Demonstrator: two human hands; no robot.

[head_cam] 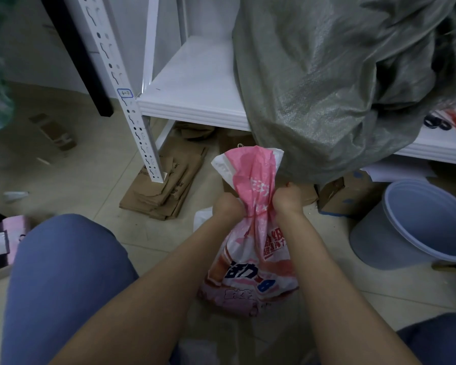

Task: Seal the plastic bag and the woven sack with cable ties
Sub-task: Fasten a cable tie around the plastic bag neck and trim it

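Standing on the tiled floor [90,180], the pink-and-white printed plastic bag [253,264] looks soft, light and slippery — best held at its gathered neck, where the left grip [228,206] and right grip [287,200] both clench it beside a thin red cable tie [258,215].

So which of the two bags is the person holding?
The pink bag: the left hand and the right hand grip its neck by a thin red tie. The big grey sack lies untouched on the white shelf.
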